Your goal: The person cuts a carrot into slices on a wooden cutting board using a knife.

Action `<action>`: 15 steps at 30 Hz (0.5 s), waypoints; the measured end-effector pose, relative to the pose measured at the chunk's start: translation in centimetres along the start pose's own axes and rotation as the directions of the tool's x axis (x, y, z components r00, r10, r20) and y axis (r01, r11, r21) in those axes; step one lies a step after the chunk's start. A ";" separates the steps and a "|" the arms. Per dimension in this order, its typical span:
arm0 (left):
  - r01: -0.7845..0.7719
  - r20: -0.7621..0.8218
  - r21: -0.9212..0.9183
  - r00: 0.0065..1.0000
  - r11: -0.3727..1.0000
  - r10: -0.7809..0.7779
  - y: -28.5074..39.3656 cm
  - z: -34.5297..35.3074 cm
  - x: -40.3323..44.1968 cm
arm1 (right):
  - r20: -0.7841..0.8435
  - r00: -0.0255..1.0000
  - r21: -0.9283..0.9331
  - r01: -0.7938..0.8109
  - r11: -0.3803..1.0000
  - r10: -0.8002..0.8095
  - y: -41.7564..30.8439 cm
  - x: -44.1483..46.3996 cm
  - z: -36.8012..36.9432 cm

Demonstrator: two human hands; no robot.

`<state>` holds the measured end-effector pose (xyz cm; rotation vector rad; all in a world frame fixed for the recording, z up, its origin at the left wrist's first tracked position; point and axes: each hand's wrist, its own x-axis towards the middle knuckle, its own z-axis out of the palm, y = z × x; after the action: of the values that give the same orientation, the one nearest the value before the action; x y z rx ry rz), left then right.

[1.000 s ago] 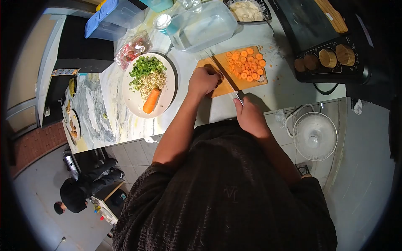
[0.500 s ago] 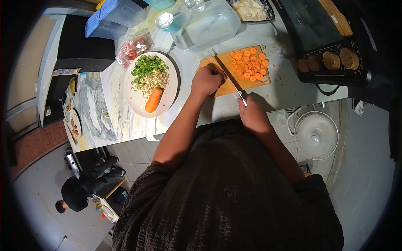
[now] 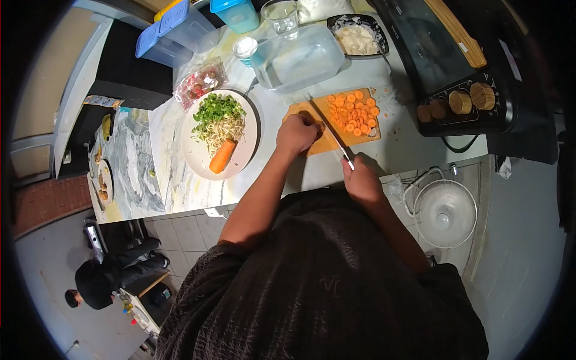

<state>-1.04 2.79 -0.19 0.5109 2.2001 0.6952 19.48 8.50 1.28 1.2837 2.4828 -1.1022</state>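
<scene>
My left hand point(image 3: 297, 134) rests with curled fingers on the left part of a wooden cutting board point(image 3: 318, 147). Whatever lies under those fingers is mostly hidden. My right hand point(image 3: 362, 179) grips the white handle of a knife point(image 3: 327, 127). The blade runs across the board, just right of my left fingers. Beyond the blade, several round carrot slices point(image 3: 353, 112) are spread over the board's right side. To the left, a plate point(image 3: 191, 147) bears chopped greens point(image 3: 219, 110), bean sprouts point(image 3: 224, 133) and a peeled carrot piece point(image 3: 222, 156).
Behind the board stand a clear plastic container point(image 3: 300, 63) and a black dish point(image 3: 360, 39) of pale paste. A bagged red item point(image 3: 201, 84) lies behind the plate. An oven point(image 3: 474, 102) is at right, a mesh basket point(image 3: 445, 213) below. Another person point(image 3: 99, 282) is at lower left.
The view has shifted, so the counter items sit lower in the picture. Both hands keep nearly the same places, with the knife still across the board.
</scene>
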 end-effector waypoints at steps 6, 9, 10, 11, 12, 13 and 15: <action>-0.017 -0.014 0.004 1.000 1.000 0.017 0.2 -0.2 -0.1 | 0.000 1.000 0.007 -0.019 1.000 0.019 0.6 -0.2 -0.7; 0.001 -0.004 0.004 1.000 1.000 -0.001 0.1 -0.2 -0.1 | -0.003 1.000 0.056 0.021 0.998 -0.021 0.7 -0.1 -0.8; -0.004 0.002 -0.013 1.000 1.000 0.004 0.0 -0.1 -0.1 | 0.006 0.999 0.098 0.047 0.994 -0.048 0.8 -0.1 -0.9; -0.010 0.007 -0.030 1.000 0.999 0.010 0.0 -0.1 -0.1 | 0.006 0.999 0.097 0.051 0.994 -0.052 0.8 0.0 -0.8; -0.009 0.005 -0.032 1.000 0.999 0.009 -0.1 -0.1 0.0 | -0.014 0.998 0.104 0.063 0.993 -0.062 0.8 0.1 -0.7; -0.013 0.006 -0.059 1.000 0.998 0.014 -0.2 -0.1 0.0 | -0.034 0.997 0.111 0.075 0.991 -0.071 0.8 0.1 -0.7; -0.014 0.009 -0.086 1.000 0.996 0.014 -0.5 0.1 0.0 | -0.011 0.998 0.108 0.057 0.992 -0.056 0.6 0.2 -1.0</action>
<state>-1.04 2.44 -0.54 0.4850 2.1490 0.7899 20.01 9.52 1.60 1.2543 2.5110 -1.2638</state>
